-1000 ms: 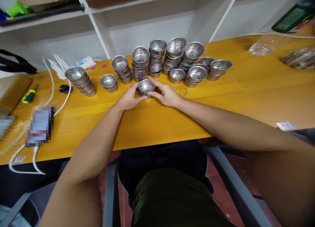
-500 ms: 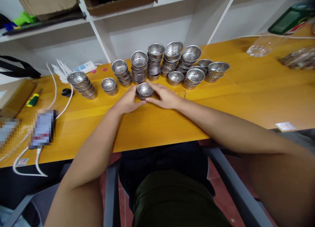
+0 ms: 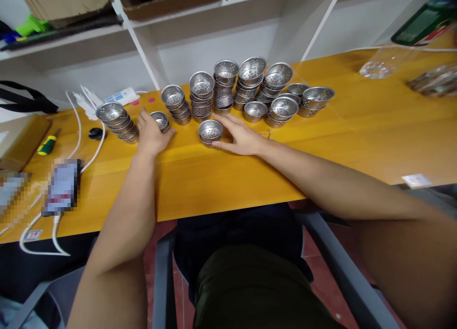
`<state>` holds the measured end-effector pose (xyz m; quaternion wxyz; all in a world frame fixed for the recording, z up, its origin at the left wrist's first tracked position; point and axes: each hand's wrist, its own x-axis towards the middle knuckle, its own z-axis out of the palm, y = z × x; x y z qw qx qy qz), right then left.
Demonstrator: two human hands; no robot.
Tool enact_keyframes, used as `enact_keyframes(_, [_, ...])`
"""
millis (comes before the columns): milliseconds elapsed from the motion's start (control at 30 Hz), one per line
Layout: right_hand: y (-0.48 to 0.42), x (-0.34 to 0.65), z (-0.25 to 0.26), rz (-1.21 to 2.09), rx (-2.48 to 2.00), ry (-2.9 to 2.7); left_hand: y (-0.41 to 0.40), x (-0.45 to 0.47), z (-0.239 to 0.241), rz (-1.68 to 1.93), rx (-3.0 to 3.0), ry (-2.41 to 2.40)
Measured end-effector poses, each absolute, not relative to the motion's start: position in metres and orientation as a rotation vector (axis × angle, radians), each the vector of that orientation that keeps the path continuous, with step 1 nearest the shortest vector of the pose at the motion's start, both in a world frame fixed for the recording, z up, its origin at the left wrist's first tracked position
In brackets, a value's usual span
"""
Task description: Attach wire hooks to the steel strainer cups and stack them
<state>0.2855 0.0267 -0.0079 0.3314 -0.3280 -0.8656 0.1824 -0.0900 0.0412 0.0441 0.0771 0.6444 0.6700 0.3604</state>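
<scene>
1 cam here, head-mtd on the seated person: looks fwd & steeply down from abv the grey chair (image 3: 164,272). V. close at bottom: wearer's own dk green garment (image 3: 246,291). Mid-dist: left hand (image 3: 152,136) & right hand (image 3: 241,136), approx centre. Tabletop (image 3: 221,181) spans full width, front edge slanting up to R; white shelving (image 3: 221,48) farthest, at top. Wide FOV.

A corded phone (image 3: 62,188) lies near a screwdriver (image 3: 47,145), 2 pink dots (image 3: 152,100) beside a power strip (image 3: 120,96).
</scene>
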Motion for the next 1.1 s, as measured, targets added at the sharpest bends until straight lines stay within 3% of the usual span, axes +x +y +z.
enact_keyframes(233, [0.026,0.286,-0.005,0.477,-0.853,-2.236,0.054,-0.104,0.035,1.259,1.933,1.953])
enact_keyframes(433, [0.016,0.287,0.016,0.409,-0.795,-2.186,0.035,-0.084,0.063,1.478,2.217,1.644])
enact_keyframes(700, [-0.015,0.272,0.048,0.309,-0.565,-2.374,-0.009,-0.013,0.067,1.070,2.461,1.004])
enact_keyframes(1100, [-0.018,0.267,0.051,0.334,-0.561,-2.172,-0.004,0.009,0.054,1.054,2.417,0.975])
